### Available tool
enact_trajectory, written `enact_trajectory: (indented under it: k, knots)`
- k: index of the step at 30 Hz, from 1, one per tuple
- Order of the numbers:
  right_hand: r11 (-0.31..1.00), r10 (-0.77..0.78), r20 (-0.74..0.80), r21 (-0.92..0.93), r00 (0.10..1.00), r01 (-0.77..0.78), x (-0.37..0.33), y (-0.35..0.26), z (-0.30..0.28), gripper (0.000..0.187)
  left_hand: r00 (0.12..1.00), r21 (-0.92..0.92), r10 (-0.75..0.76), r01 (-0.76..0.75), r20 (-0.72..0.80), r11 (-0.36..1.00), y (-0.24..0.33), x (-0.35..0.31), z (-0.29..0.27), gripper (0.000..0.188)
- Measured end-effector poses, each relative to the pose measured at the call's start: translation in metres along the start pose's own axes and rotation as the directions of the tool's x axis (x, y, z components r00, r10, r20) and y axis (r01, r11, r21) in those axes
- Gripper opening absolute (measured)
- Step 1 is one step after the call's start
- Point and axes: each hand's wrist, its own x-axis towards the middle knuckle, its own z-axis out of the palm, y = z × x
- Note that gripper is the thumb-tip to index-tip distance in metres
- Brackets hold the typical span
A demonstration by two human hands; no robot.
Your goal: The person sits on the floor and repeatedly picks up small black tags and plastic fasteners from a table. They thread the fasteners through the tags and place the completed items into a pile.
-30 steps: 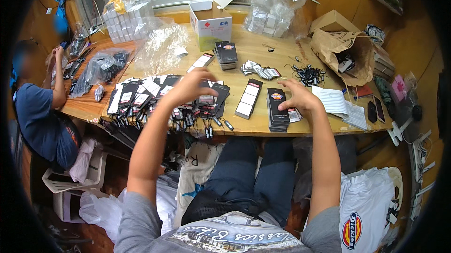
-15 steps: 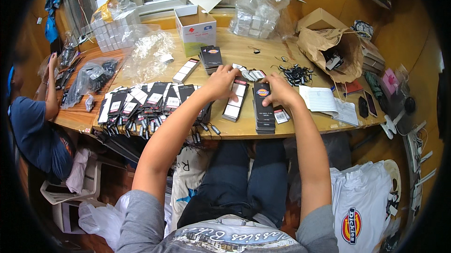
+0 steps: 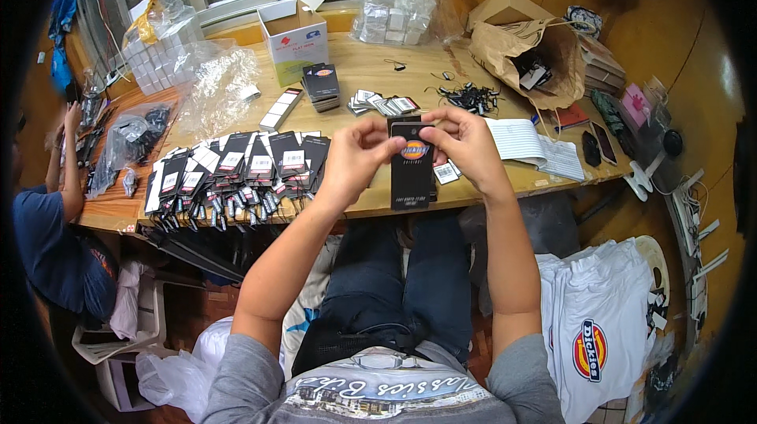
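Both my hands meet over the table's front edge, holding black hang tags [image 3: 410, 180] with an oval coloured logo, upright before me. My left hand [image 3: 359, 158] pinches the upper left edge with thumb and fingers. At the upper right edge, my right hand [image 3: 467, 148] grips with its thumb on the front face. How many tags are between the fingers cannot be told. A small white barcode label [image 3: 447, 172] lies by my right hand. Beyond my hands are loose barcode labels [image 3: 382, 103]. To the left spreads a heap of strung black tags [image 3: 260, 158].
A stack of black tags [image 3: 322, 89] and a stack of white-faced cards [image 3: 281, 110] stand near an open carton [image 3: 296, 46]. Black cords [image 3: 471, 99], an open paper bag [image 3: 544, 61] and a notebook [image 3: 516, 144] lie rightward. A co-worker [image 3: 59, 227] sits at left.
My hands were apart on two stacks of tags. They have come together, and black tags are now held up between them. The whole view has shifted a little.
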Motion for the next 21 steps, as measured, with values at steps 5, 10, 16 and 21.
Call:
enact_trajectory:
  k: [5, 10, 16, 21]
  knots:
    - [0.783, 0.028, 0.077, -0.622, 0.997, 0.026, -0.004, 0.066, -0.04, 0.037, 0.987, -0.045, -0.157, 0.159, 0.042, 0.986, 0.0, -0.044, 0.001, 0.021]
    - [0.73, 0.137, 0.111, -0.683, 0.984, -0.024, -0.002, 0.071, -0.046, 0.044, 0.967, -0.099, -0.247, 0.253, 0.066, 0.962, -0.006, -0.073, -0.001, 0.017]
    - [0.75, 0.074, 0.159, -0.66, 0.985, 0.05, 0.01, 0.086, -0.052, 0.037, 0.961, -0.159, -0.257, 0.271, 0.1, 0.949, -0.015, -0.08, 0.004, 0.016]
    - [0.855, 0.233, 0.087, -0.492, 0.969, -0.161, 0.016, 0.085, -0.061, 0.032, 0.97, -0.192, -0.227, 0.24, 0.088, 0.952, -0.019, -0.086, 0.009, 0.013]
